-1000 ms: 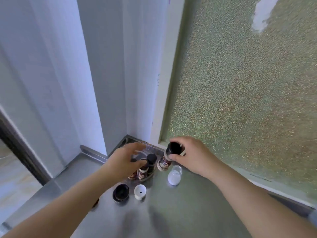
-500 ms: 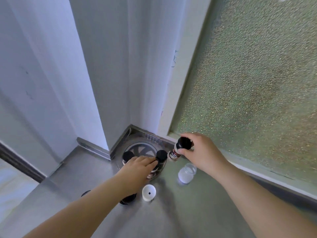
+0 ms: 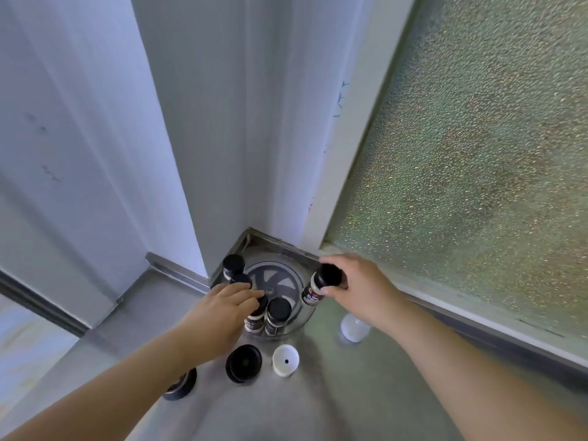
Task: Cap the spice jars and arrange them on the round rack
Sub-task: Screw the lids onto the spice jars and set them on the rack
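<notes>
A round clear rack (image 3: 294,278) with a spoked centre sits in the corner of the steel counter. Black-capped spice jars stand on it: one at the back left (image 3: 233,265) and one at the front (image 3: 277,315). My left hand (image 3: 222,308) rests on top of another capped jar (image 3: 254,321) on the rack's front left. My right hand (image 3: 359,286) grips a black-capped jar (image 3: 318,286) by its cap, tilted, just over the rack's right rim. A loose black cap (image 3: 243,363) and a white cap (image 3: 285,360) lie on the counter in front.
A white-filled uncapped jar (image 3: 353,327) stands right of the rack, partly behind my right wrist. Another dark jar (image 3: 181,385) lies under my left forearm. White walls close the corner behind; a frosted glass pane (image 3: 477,154) runs along the right.
My right hand has carried its jar closer to the rack's right rim. My left hand has settled onto the jar at the rack's front left. The camera has tilted down.
</notes>
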